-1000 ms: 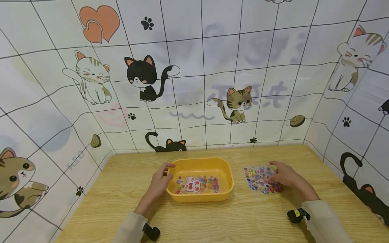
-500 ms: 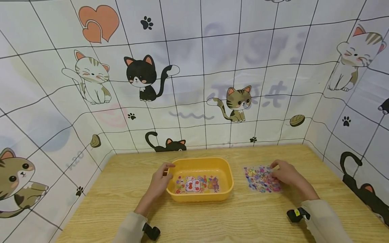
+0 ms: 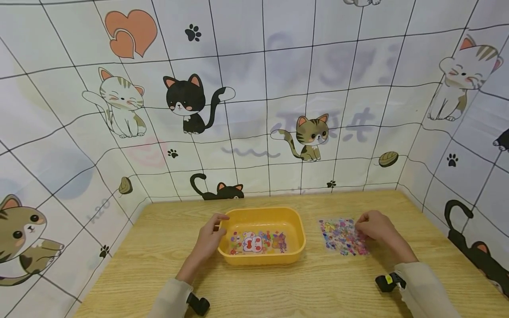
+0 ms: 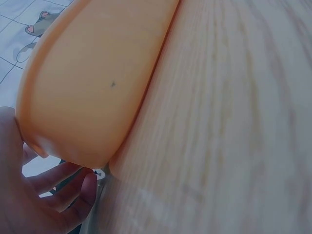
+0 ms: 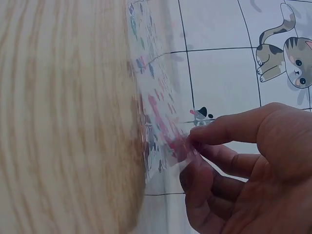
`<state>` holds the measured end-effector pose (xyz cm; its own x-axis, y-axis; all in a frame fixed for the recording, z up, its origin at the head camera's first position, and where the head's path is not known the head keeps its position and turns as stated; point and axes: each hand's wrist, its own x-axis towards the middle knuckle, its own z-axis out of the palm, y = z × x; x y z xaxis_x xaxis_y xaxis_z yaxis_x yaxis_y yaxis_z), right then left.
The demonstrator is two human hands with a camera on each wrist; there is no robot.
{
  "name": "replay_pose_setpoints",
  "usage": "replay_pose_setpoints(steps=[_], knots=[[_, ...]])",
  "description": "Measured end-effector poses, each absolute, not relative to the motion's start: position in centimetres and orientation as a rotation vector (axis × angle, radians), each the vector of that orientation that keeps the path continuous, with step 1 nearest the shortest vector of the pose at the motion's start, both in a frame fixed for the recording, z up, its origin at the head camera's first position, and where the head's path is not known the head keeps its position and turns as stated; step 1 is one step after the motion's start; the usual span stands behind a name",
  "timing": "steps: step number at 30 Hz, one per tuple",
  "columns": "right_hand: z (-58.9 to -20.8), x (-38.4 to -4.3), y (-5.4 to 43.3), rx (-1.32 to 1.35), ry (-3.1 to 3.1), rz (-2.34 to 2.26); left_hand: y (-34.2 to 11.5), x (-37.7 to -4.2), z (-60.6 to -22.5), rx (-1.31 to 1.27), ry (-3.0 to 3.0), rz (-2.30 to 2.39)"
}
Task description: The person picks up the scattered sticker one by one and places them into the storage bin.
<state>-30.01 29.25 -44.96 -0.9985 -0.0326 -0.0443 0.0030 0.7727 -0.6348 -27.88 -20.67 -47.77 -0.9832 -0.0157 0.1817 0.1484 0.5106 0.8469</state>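
A shallow yellow plastic basin (image 3: 262, 260) stands on the table, with a clear sticker sheet (image 3: 252, 242) showing pink and white bears lying in its bottom. My left hand (image 3: 209, 233) grips the basin's left end; in the left wrist view a finger (image 4: 9, 129) lies against the rim, others curl below it. To the right of the basin is a second clear sticker sheet (image 3: 343, 236), covered in small multicoloured shapes. My right hand (image 3: 375, 227) pinches its right edge between thumb and fingers. In the right wrist view that sheet (image 5: 163, 114) slopes up toward the fingertips.
Light wood table (image 3: 254, 291) lies under everything, its back edge against a white wall covering (image 3: 238, 110) printed with cats and grid lines. The covering also folds along both sides. A black camera is strapped on each wrist.
The fingers of my right hand, spread over the sticker sheet's right part before, have drawn slightly right and now pinch its edge. My left hand and the basin stay put.
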Motion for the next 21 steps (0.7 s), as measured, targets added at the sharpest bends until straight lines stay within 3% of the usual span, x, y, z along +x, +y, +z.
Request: replay_pose_setpoints(steps=[21], knots=[[-43.6,-29.7,29.9,-0.094,2.900,-1.049,-20.7,-27.9,-47.8,-0.124,-2.586,-1.459]])
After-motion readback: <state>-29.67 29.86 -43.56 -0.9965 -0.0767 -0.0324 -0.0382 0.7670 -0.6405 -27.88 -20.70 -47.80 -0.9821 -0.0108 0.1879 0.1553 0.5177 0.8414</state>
